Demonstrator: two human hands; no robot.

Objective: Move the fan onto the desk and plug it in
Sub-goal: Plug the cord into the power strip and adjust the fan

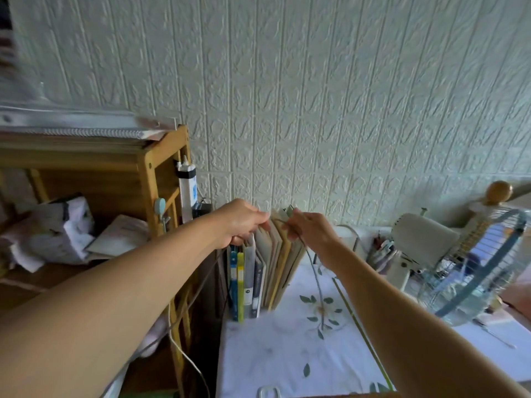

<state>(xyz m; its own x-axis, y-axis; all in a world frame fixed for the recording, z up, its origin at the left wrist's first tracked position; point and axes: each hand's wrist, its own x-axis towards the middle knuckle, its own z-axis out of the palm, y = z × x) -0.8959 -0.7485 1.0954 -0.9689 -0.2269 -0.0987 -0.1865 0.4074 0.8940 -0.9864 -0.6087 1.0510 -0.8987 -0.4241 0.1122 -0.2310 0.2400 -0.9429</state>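
Note:
The fan [448, 262], white-bodied with a blue-rimmed wire cage, stands on the desk [287, 360] at the right, which has a floral cloth over it. Its grey cord [316, 280] runs across the cloth up to my right hand [310, 229]. That hand pinches the cord just below the plug [288, 210], held above a row of books. My left hand [244, 222] is closed on the cord close beside it, over the books' left end. A white power strip [187, 191] hangs upright on the side of the wooden shelf, left of both hands.
Upright books and folders [267, 271] line the desk's back left. A wooden shelf unit [120, 179] with papers and a crumpled bag [54, 231] stands to the left. White cables [184, 349] hang in the gap beside it. A pen holder [382, 251] sits behind the fan.

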